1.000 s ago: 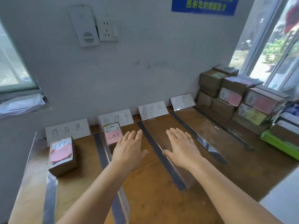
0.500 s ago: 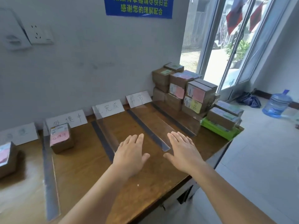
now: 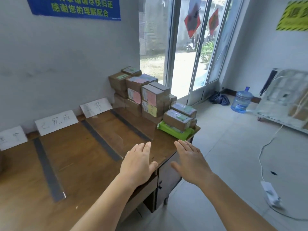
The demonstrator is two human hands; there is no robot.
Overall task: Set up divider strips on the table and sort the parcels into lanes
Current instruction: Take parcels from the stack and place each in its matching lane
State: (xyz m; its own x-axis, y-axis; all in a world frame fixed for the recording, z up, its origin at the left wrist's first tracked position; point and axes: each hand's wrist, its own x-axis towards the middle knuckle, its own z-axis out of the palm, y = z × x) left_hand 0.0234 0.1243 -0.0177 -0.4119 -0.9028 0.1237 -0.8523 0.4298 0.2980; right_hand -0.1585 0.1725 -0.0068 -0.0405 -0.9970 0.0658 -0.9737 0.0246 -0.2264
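Note:
Clear divider strips with grey bases (image 3: 100, 139) run front to back across the brown wooden table (image 3: 80, 164), forming lanes. White handwritten label cards (image 3: 55, 121) lean on the wall behind the lanes. A stack of brown parcels (image 3: 141, 95) with pink, yellow and green notes stands at the table's far right end, more parcels (image 3: 179, 118) lying on a green pack (image 3: 173, 130). My left hand (image 3: 138, 164) hovers flat over the table's right front edge, fingers apart, holding nothing. My right hand (image 3: 191, 160) floats open just past the table corner, over the floor.
A grey wall with a blue banner (image 3: 75, 7) backs the table. Glass doors (image 3: 191, 55) open on the right. On the tiled floor stand a blue water jug (image 3: 240, 100), a wrapped trolley (image 3: 286, 100) and a white power strip with cable (image 3: 270, 192).
The view has swung right: the left lanes and their two parcels have left the frame, and the doors and floor have appeared. Both open hands moved right, towards the table's right corner.

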